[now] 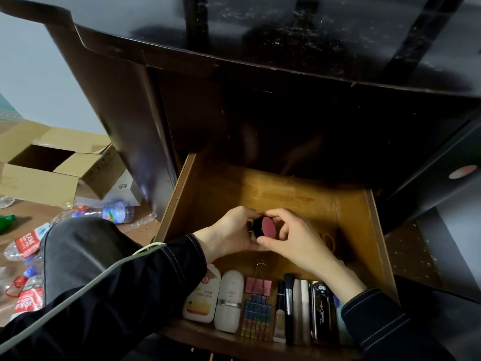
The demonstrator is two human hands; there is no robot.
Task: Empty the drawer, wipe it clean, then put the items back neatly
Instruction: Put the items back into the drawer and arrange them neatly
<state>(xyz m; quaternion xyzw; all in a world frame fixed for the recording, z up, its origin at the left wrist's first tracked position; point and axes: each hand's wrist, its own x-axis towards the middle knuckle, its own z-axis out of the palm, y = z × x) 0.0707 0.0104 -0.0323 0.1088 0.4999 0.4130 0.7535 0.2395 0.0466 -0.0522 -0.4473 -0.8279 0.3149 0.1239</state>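
The wooden drawer [364,230] is pulled out of a dark cabinet. Over its middle, my left hand [229,233] and my right hand [294,238] both grip a small round black jar with a pink top [268,227]. Along the drawer's front edge lie in a row a white bottle with orange print [200,298], a white capsule-shaped bottle [230,300], pink and coloured binder clips [258,306], a makeup brush [288,303], slim tubes [302,311] and a glossy dark case [321,313]. A hair tie [328,239] lies by my right hand.
The dark cabinet top [260,35] overhangs the drawer. On the floor to the left are an open cardboard box [52,168] and several crushed plastic bottles [114,212]. A dark cabinet door [429,183] stands at the right.
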